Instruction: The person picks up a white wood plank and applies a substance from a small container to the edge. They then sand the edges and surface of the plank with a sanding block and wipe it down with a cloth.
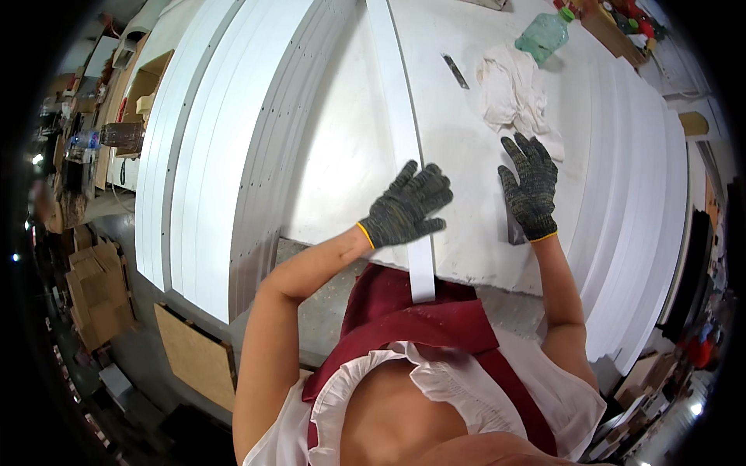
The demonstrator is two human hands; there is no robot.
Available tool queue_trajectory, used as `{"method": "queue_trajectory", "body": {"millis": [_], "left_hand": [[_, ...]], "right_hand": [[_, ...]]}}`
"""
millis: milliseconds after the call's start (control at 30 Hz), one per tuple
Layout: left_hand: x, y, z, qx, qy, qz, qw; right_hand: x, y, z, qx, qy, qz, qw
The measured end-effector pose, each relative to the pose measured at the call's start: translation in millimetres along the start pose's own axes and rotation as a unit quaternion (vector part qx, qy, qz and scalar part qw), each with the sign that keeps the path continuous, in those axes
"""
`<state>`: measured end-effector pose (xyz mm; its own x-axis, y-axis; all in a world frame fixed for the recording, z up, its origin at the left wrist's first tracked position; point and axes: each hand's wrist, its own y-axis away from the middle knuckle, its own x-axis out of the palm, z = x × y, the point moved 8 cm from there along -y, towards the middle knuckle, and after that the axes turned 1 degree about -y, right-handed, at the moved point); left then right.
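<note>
A: Bench note — where do the hands sit?

B: Both wear dark knit gloves with yellow cuffs. The left hand (406,208) lies flat, fingers spread, pressing on a long white strip (398,116). Not clenched, no wrap around it — palm-down hold.

A: And the strip's lie?

B: Long axis runs near to far, almost straight away from the person. The far end passes out of the top of the view; the near end overhangs the edge of the white panel (342,163) and hangs above the red apron (420,318). The left hand covers it close to that near edge.

A: Right hand?

B: The right hand (530,190) is to the right of the strip, apart from it, fingers extended upward on the panel. A small dark flat thing (514,231) shows under its heel — I cannot tell what it is, or whether it is gripped or only pinned.

A: So which hand is nearer the strip?

B: The left, plainly; it is on it. The right stands off to one side, with bare panel between.

A: Anything else about?

B: A crumpled white rag (514,97) just beyond the right hand, a green plastic bottle (546,33) farther off, a thin dark tool (455,71) left of the rag. Stacked white boards (202,140) on the left.
</note>
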<state>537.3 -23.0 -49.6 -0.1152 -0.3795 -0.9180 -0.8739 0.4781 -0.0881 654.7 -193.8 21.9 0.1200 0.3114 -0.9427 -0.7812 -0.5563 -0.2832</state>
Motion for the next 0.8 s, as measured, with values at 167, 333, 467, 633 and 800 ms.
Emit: {"method": "queue_trajectory", "body": {"millis": [167,333,467,633,800], "left_hand": [[-30.6,-64.5,84.4,-0.087,-0.082,-0.036,0.992],[-50.0,-89.9,146.0,-0.204,-0.090,-0.084,0.971],[-45.0,-96.3,148.2,-0.199,-0.046,-0.148,0.968],[-50.9,-86.5,155.7,-0.262,-0.012,-0.182,0.948],[-51.5,-79.6,157.6,-0.274,0.006,-0.196,0.942]], "right_hand": [[3.1,-93.6,-2.4,-0.097,-0.079,-0.096,0.987],[37.1,-238.4,-24.8,-0.116,0.002,-0.201,0.973],[68.0,-377.4,-142.1,0.106,-0.042,-0.115,0.987],[80.9,-451.4,-172.3,0.156,-0.078,-0.103,0.979],[93.4,-456.9,-170.3,0.086,-0.076,-0.128,0.985]]}}
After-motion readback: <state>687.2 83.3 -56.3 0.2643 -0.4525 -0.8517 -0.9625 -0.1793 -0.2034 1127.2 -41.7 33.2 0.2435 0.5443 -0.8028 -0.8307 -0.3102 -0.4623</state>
